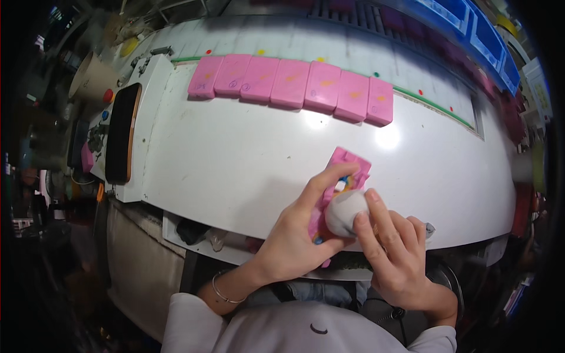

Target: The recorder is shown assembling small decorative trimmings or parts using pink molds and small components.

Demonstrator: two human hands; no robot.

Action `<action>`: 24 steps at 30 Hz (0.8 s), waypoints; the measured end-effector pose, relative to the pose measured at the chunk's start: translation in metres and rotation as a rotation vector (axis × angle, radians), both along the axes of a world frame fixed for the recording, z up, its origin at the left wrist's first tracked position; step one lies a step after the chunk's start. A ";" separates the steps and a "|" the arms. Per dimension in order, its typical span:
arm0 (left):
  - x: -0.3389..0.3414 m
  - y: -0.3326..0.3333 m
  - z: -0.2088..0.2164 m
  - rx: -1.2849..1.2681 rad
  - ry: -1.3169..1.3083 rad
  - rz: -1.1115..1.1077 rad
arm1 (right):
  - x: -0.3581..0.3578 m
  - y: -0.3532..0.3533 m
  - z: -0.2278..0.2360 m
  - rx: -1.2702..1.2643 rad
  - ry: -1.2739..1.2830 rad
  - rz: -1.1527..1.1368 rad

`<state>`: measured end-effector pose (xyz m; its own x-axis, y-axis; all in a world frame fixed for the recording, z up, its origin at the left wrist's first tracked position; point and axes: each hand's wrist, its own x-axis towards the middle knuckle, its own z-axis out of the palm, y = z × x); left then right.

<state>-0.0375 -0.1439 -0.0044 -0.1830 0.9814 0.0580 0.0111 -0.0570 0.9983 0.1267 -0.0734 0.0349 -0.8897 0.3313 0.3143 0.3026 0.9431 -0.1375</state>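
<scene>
My left hand is wrapped round a pink shaped block, which has recesses and small blue and yellow spots. Against this block sits a smooth white rounded piece, like a small ball or head. My right hand has its fingertips pressed on the right side of the white piece. Its other fingers are bent, and the left thumb lies just under the piece. The lower part of the pink block is mostly hidden behind the white piece and my left hand.
A row of several pink blocks lies across the back of the white table. At the left, a dark phone rests on a white ledge near a beige cup. Blue bins stand at the far right, beyond a pale strip with coloured dots.
</scene>
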 end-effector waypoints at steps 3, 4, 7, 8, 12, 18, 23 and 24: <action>0.002 -0.001 0.004 0.049 0.048 0.042 | 0.000 0.004 0.009 -0.087 0.022 -0.022; 0.003 0.001 -0.001 0.060 -0.009 0.047 | 0.003 0.004 0.010 -0.092 0.071 -0.065; 0.002 0.001 0.002 0.045 0.060 0.024 | 0.005 -0.001 0.002 -0.019 0.334 -0.194; 0.002 0.002 0.003 0.043 0.065 0.024 | 0.005 -0.001 -0.001 0.020 0.303 -0.117; 0.007 0.001 -0.002 0.049 -0.057 -0.042 | 0.001 -0.005 0.007 -0.113 0.021 -0.062; 0.006 0.004 -0.004 0.022 -0.273 -0.124 | 0.014 0.002 0.018 -0.390 0.243 -0.172; 0.013 0.001 0.001 0.007 -0.384 -0.103 | 0.019 -0.002 0.026 -0.388 0.268 -0.229; 0.014 0.001 0.000 0.021 -0.342 -0.092 | 0.023 -0.003 0.028 -0.430 0.207 -0.209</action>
